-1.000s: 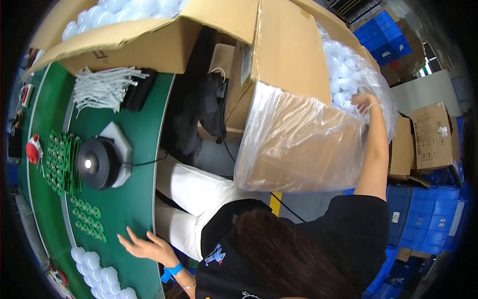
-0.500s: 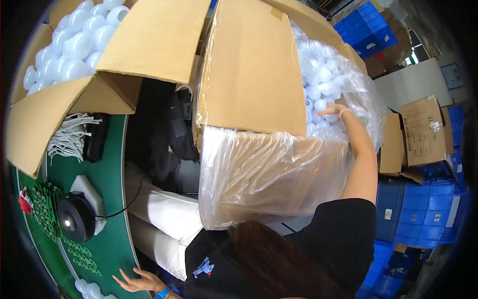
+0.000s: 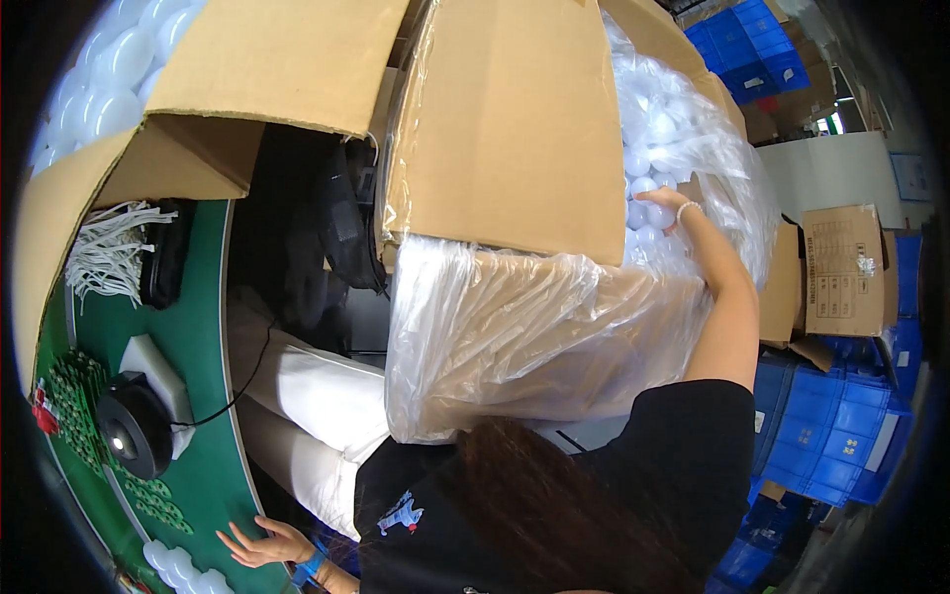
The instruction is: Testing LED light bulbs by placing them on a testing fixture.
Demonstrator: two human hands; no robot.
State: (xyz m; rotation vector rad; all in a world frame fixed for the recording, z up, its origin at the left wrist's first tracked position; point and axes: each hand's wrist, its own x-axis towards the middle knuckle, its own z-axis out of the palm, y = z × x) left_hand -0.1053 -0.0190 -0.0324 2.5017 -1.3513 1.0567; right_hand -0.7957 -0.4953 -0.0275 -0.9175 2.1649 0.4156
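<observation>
My right hand (image 3: 661, 201) reaches into a large plastic-lined cardboard box, among round white bulb covers (image 3: 643, 185). Its fingers are stretched apart over the covers and partly hidden; a firm hold on one does not show. At the lower left, my left hand (image 3: 269, 544) hovers by the edge of a green work table (image 3: 203, 396), fingers spread and holding nothing. Several white covers (image 3: 183, 566) lie on the table near it. A black round device (image 3: 136, 426) with a lit spot stands farther up, in front of a white block (image 3: 158, 371).
Green circuit boards (image 3: 74, 396) and a bundle of white wires (image 3: 114, 252) lie on the table. An open carton flap (image 3: 267, 64) juts over its far end, beside more white covers (image 3: 109, 79). Blue crates (image 3: 826, 426) and a carton (image 3: 841, 272) stand at the right.
The view has shifted slightly. My right hand stays among the covers in the box, its fingers now a little deeper between them. My left hand stays spread at the table edge.
</observation>
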